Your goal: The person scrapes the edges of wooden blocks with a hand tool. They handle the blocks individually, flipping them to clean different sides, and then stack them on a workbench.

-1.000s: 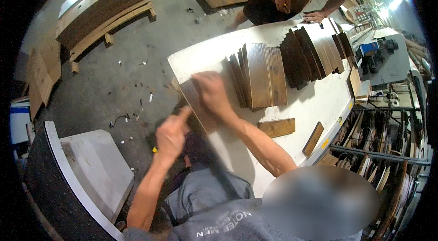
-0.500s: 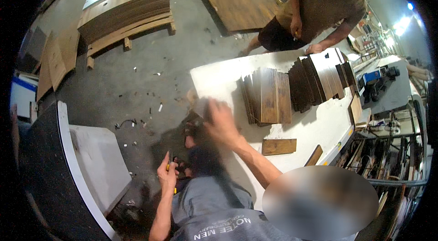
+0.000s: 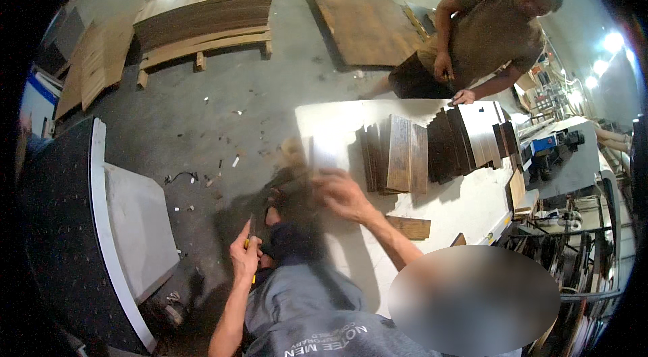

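In my left hand [image 3: 243, 259], held low in front of me, is a utility knife [image 3: 248, 243] with yellow on its handle; the fingers close around it and its tip points away. My right hand [image 3: 343, 196] reaches over the near left edge of the white table [image 3: 337, 242], smeared by motion. A pale, blurred flat shape [image 3: 324, 153] shows just beyond its fingers; whether they grip it I cannot tell. To the right of that hand stand dark brown wooden strips [image 3: 407, 154] in a row. One loose brown strip [image 3: 409, 227] lies nearer, partly behind my right forearm.
A co-worker [image 3: 493, 36] stands at the table's far side, one hand on more strips [image 3: 472, 141]. Stacked panels [image 3: 202, 19] sit on a pallet at far left. A dark-topped bench [image 3: 61, 222] is at left; scraps litter the floor. A blue-and-black tool [image 3: 557, 144] lies at right.
My right hand has shifted slightly nearer and to the right, still moving. My left hand keeps the knife in about the same place. The view has tilted a little.
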`<state>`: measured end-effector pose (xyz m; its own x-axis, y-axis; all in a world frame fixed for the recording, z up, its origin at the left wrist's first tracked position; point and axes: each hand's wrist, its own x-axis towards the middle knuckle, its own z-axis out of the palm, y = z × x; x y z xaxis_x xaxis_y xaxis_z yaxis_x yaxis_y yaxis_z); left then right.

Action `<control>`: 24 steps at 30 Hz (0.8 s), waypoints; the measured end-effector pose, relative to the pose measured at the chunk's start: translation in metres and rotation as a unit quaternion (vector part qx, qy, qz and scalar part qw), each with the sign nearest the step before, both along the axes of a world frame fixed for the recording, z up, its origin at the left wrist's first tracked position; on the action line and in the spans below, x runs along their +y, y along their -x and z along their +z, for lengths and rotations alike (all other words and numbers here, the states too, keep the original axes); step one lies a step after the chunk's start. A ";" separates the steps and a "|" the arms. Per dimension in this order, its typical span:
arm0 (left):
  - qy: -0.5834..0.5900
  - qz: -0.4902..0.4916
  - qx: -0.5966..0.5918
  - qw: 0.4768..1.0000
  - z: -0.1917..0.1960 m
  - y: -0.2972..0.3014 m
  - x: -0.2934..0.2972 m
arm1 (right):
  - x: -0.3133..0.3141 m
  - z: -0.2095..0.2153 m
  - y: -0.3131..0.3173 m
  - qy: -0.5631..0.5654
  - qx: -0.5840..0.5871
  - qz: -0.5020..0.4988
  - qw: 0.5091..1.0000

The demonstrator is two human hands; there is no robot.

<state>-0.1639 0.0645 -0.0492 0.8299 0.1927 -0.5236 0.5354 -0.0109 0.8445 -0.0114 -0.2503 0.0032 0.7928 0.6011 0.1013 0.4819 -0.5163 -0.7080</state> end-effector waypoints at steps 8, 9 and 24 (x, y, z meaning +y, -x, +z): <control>-0.014 -0.044 -0.013 0.999 0.004 -0.004 -0.008 | 0.056 -0.014 0.002 0.059 -0.128 -0.300 0.944; -0.037 -0.072 -0.033 0.996 0.006 -0.007 -0.008 | 0.052 -0.018 -0.002 0.026 -0.111 -0.286 0.951; -0.248 -0.258 -0.318 0.878 0.044 -0.211 -0.064 | 0.036 -0.036 -0.025 -0.016 -0.169 -0.293 0.941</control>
